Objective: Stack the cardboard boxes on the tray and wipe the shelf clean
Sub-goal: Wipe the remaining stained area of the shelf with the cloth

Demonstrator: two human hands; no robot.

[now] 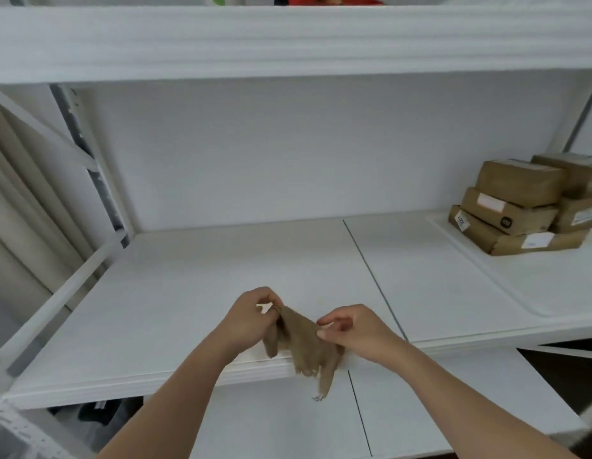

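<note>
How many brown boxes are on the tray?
5 cardboard boxes on the white tray, far right: three stacked in front, two stacked behind at the edge. More may be hidden.

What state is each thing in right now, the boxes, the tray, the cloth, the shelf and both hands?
cardboard boxes: stacked on the tray.
tray: on the shelf's right end, front part bare.
cloth: crumpled, held up between both hands, hanging over the shelf's front edge.
shelf: bare on the left.
left hand: pinching the cloth.
right hand: pinching the cloth.

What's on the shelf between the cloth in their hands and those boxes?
Nothing: in the head view only bare white shelf with a panel seam lies between the cloth and the boxes on the tray.
</note>
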